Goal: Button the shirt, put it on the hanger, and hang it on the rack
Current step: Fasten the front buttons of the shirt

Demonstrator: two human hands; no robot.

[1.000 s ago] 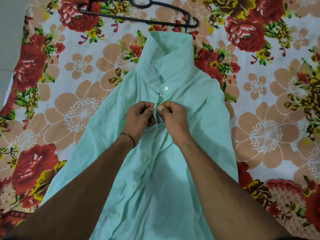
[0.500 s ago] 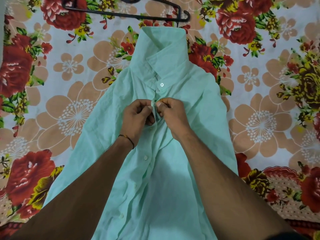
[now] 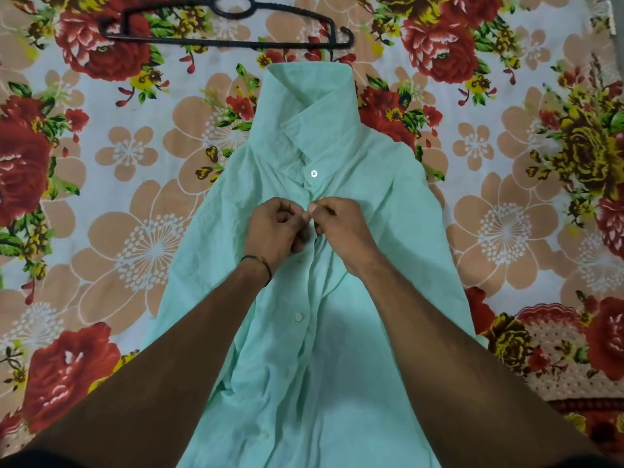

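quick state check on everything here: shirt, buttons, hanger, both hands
shirt: lying front up on the bedsheet, partly buttoned
top button: fastened
lower button: looks unfastened
hanger: empty, lying beyond the shirt
left hand: fingers pinching the shirt front
right hand: fingers pinching the shirt front

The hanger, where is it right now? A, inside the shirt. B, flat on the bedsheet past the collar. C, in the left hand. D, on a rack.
B: the black hanger lies flat on the flowered bedsheet, just beyond the collar of the shirt.
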